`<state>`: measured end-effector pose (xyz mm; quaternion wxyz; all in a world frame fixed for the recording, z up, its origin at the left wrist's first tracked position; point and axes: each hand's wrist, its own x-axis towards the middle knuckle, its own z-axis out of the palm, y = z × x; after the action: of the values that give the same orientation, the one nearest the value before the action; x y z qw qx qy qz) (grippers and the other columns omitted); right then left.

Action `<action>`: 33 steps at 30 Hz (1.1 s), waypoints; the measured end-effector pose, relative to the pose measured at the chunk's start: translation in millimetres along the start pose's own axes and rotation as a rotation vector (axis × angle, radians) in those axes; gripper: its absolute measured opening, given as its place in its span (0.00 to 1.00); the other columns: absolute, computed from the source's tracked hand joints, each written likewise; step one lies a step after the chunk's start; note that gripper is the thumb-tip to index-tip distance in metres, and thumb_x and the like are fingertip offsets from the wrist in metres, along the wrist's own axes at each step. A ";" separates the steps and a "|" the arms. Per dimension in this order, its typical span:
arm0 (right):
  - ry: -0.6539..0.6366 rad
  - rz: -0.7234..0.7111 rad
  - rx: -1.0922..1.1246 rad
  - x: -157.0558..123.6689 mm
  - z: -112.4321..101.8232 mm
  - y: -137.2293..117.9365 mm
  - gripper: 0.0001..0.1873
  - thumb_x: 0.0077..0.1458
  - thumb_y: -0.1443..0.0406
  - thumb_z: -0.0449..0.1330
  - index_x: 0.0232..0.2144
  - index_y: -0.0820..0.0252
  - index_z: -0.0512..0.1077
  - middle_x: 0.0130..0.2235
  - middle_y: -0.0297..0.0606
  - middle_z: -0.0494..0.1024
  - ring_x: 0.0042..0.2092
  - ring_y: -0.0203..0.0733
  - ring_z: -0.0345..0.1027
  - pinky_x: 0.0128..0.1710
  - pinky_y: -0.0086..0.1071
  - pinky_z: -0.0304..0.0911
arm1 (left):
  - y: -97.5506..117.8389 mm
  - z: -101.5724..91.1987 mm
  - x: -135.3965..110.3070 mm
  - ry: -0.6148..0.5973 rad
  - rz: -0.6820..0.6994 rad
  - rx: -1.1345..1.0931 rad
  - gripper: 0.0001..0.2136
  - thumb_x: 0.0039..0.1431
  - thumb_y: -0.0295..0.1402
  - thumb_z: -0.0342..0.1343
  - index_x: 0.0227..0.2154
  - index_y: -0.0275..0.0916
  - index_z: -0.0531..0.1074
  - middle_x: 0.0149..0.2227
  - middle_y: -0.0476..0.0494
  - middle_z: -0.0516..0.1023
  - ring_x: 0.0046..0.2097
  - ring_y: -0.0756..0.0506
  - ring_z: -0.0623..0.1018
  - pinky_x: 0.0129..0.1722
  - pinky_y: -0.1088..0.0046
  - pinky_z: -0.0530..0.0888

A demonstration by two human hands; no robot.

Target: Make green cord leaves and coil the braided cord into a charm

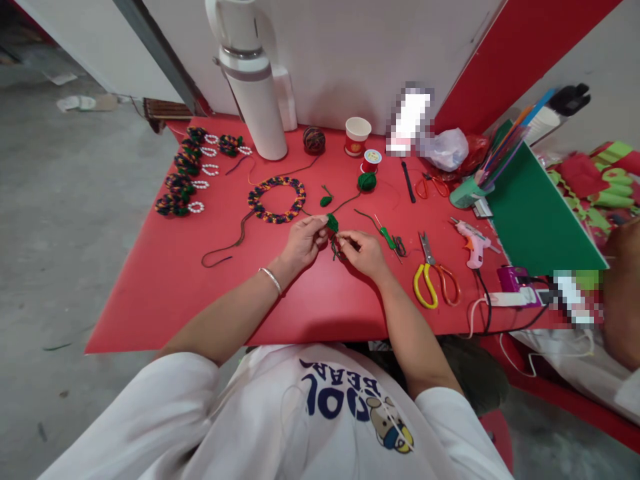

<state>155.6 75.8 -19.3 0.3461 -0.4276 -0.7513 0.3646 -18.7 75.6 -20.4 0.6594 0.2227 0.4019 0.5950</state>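
Both hands meet mid-table over the red table (pixel 165 280), close together, fingers curled in.

Left hand (pixel 300 241): fingertips pinched on a small green yarn piece (pixel 333 223), held just above the table surface. Silver bangle (pixel 271 279) on that wrist.

Right hand (pixel 364 252): fingers pinched shut on the dark green yarn strand (pixel 336 251) hanging below the piece; loops of it sit between the two hands. Exact finger contact is too small to resolve.

A yarn line runs from the held piece up-right to a green yarn ball (pixel 367 181). A second small green piece (pixel 327 199) lies just behind the hands, apart from them.

Nearby:
- multicolour crocheted ring (pixel 277 199), behind the left hand, with a dark cord tail trailing left
- green-handled crochet hook (pixel 387 235), just right of the right hand
- yellow/orange scissors (pixel 431 277), further right
- pink glue gun (pixel 473 243), beyond the scissors
- white flask (pixel 253 93), red paper cup (pixel 357 136), dark yarn ball (pixel 314 140) along the back edge
- row of finished crocheted pieces with pearl loops (pixel 186 173), far left
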 end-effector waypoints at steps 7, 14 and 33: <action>-0.020 0.024 0.052 0.5 -1.6 2.1 0.12 0.62 0.64 0.58 0.40 0.59 0.81 0.35 0.38 0.84 0.32 0.38 0.73 0.35 0.31 0.67 | -2.4 1.7 0.4 0.031 0.052 0.035 0.16 0.41 0.36 0.75 0.26 0.34 0.75 0.18 0.55 0.64 0.20 0.56 0.62 0.19 0.82 0.55; -0.001 0.026 0.056 0.5 -1.6 1.8 0.12 0.62 0.63 0.58 0.40 0.59 0.81 0.34 0.38 0.83 0.31 0.37 0.71 0.34 0.30 0.66 | -3.1 3.8 -0.7 0.034 0.067 0.045 0.14 0.42 0.36 0.75 0.27 0.34 0.77 0.18 0.55 0.64 0.21 0.56 0.63 0.19 0.82 0.56; -0.019 0.060 0.074 0.1 -2.2 -0.7 0.12 0.62 0.62 0.58 0.40 0.59 0.81 0.31 0.36 0.81 0.28 0.36 0.69 0.31 0.29 0.64 | -4.4 3.4 -0.1 0.061 0.070 0.045 0.14 0.41 0.36 0.74 0.27 0.34 0.77 0.18 0.55 0.64 0.21 0.56 0.63 0.18 0.81 0.55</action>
<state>157.0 76.2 -17.7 0.3436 -0.4334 -0.7273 0.4063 -13.3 75.3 -21.8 0.6205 0.2332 0.4269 0.6151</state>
